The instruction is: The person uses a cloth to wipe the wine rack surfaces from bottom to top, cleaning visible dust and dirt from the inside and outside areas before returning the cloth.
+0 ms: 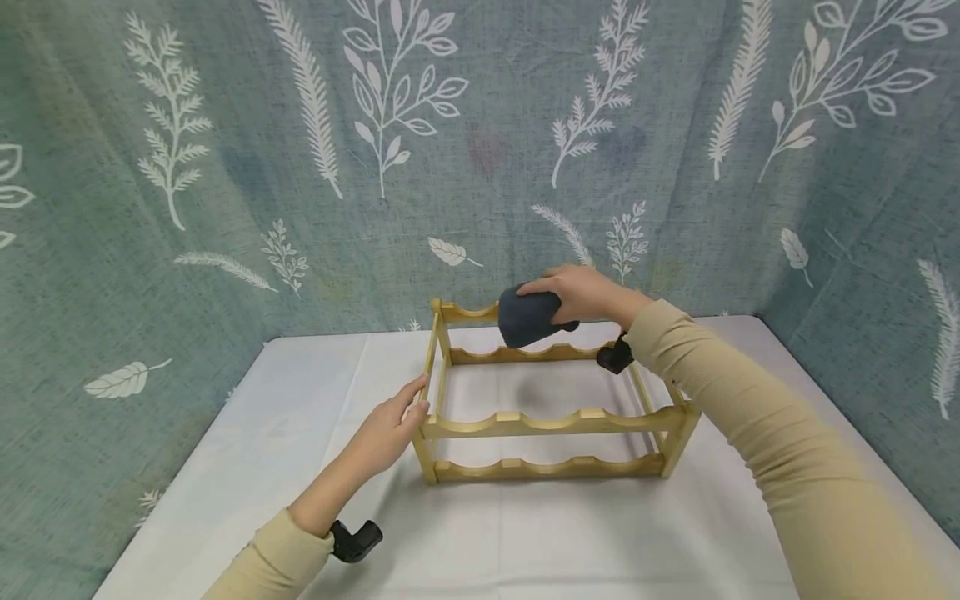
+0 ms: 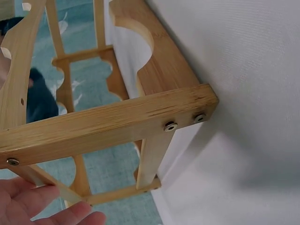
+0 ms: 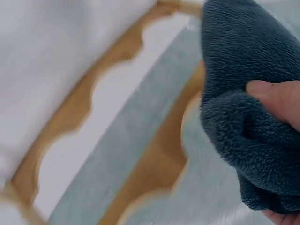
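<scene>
Gripping a bunched dark blue cloth [image 1: 527, 318] in our right hand [image 1: 588, 293], we are pressing the thumb on one face of it while fingertips are showing beneath, the hand curling snugly round the folds. We are holding it over the far half of the wooden rack [image 1: 510, 427]; whether it is touching the far upper rail, we are not able to tell. Our right arm is reaching in from the near right, its beige sleeve [image 1: 720, 392] passing above the rack's right end and the hand pointing left. Our left arm is coming in lower from the near left, and our left hand [image 1: 386, 433] is resting loosely extended fingers against the rack's left side, at the upper bar. Beneath us, the white-covered table [image 1: 307, 400] is bearing the rack, whose scalloped rails are running left to right, and soft shadows are falling around it. Blue-green fabric [image 1: 487, 150] with white leaves and sprigs is hanging beyond the far edge and along both sides
</scene>
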A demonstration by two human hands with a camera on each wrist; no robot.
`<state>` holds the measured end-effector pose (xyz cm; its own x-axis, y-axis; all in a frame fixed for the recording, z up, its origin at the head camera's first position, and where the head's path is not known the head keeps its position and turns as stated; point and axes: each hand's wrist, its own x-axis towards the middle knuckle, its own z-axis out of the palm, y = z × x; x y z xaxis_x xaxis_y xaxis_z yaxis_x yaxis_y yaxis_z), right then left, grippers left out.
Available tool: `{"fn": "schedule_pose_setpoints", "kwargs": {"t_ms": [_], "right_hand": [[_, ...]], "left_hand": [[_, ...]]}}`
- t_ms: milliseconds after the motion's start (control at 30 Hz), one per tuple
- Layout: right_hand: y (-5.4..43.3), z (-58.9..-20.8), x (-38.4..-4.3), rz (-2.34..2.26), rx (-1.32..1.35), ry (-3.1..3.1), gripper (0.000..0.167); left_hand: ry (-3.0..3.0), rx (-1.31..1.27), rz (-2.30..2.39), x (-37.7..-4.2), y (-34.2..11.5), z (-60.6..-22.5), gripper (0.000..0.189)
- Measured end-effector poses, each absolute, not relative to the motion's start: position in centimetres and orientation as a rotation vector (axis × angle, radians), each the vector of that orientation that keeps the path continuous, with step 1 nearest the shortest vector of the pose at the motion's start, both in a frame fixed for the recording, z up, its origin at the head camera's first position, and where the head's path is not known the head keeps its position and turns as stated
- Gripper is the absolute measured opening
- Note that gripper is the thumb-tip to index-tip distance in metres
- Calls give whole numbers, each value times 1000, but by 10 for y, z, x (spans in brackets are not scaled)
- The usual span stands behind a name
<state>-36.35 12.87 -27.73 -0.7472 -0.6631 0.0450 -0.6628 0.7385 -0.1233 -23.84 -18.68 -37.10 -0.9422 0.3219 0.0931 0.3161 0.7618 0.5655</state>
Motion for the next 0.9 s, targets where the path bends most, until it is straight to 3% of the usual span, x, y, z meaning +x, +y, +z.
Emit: {"fn": "schedule_pose_setpoints", "kwargs": {"t_ms": [433, 633, 900], "right_hand": [[34, -311, -377, -316, -1064, 2965, 64], [44, -311, -378, -234, -1024, 2975, 64], [92, -306, -373, -74, -1109, 3021, 62]], "left_hand": [[2918, 513, 932, -240, -183, -369, 55], [2932, 510, 942, -239, -184, -370, 54], [2938, 500, 944, -238, -185, -372, 54]]}}
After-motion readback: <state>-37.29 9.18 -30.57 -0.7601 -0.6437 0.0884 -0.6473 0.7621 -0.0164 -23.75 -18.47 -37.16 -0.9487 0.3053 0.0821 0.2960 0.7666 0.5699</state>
